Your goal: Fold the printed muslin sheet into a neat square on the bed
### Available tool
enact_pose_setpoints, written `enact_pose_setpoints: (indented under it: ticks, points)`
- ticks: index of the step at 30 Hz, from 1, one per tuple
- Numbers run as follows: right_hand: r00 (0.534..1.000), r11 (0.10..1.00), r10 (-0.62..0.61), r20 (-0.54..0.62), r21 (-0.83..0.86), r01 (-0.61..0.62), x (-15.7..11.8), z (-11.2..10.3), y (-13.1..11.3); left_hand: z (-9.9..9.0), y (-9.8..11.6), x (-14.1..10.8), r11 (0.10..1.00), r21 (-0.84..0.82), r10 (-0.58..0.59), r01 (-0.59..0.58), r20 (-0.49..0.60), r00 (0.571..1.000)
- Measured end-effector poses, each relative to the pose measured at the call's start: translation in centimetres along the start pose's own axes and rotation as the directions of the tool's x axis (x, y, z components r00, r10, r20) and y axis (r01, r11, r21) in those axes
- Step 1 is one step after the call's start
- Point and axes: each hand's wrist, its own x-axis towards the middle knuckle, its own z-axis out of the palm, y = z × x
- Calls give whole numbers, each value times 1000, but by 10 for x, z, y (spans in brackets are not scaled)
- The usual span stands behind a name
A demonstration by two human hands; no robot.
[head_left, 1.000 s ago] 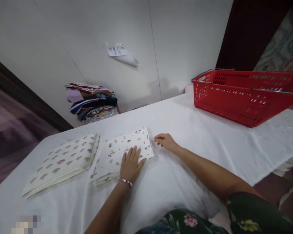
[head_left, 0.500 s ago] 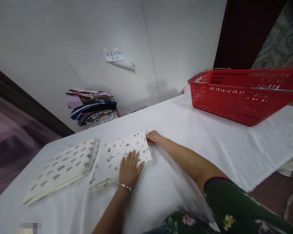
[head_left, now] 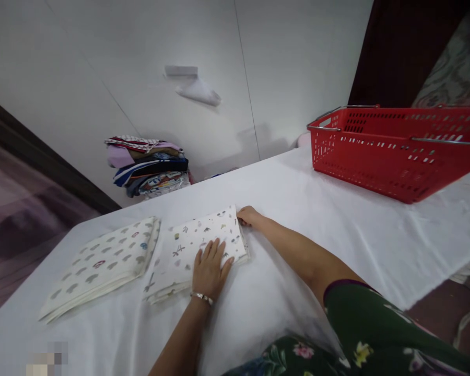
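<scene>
A white folded cloth (head_left: 196,235) printed with small grey and brown motifs lies flat on the white-covered table. My left hand (head_left: 210,265) rests flat on its near right part, fingers spread, with a bracelet at the wrist. At the cloth's far right corner is my right hand (head_left: 249,215), its fingers curled closed on the edge; the fingertips are partly hidden. To the left lies a second white folded cloth (head_left: 105,261) with grey mushroom-like shapes, a small gap away from the first, touched by neither hand.
A red plastic basket (head_left: 376,167) with metal handles stands at the back right of the table (head_left: 282,193). Beyond the far edge, a stack of folded clothes (head_left: 149,167) sits against the wall. Sheer pinkish netting (head_left: 27,209) hangs at the left.
My right hand's fingers have curled in more tightly at the cloth's corner. My left hand stays flat in place. The view has shifted slightly, and the writing on the wall paper no longer shows.
</scene>
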Motion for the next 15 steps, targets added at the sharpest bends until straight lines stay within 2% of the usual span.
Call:
enact_pose_setpoints:
  ticks: [8,15]
  points:
    - [999,1000,29,22,9,-29,11,-1,-9,0,-1,-1,1000,6,6,-6,-5,1000]
    - [997,996,67,-31,-49,-69,16,3,-23,1,-1,-1,1000,13,6,-6,3,1000]
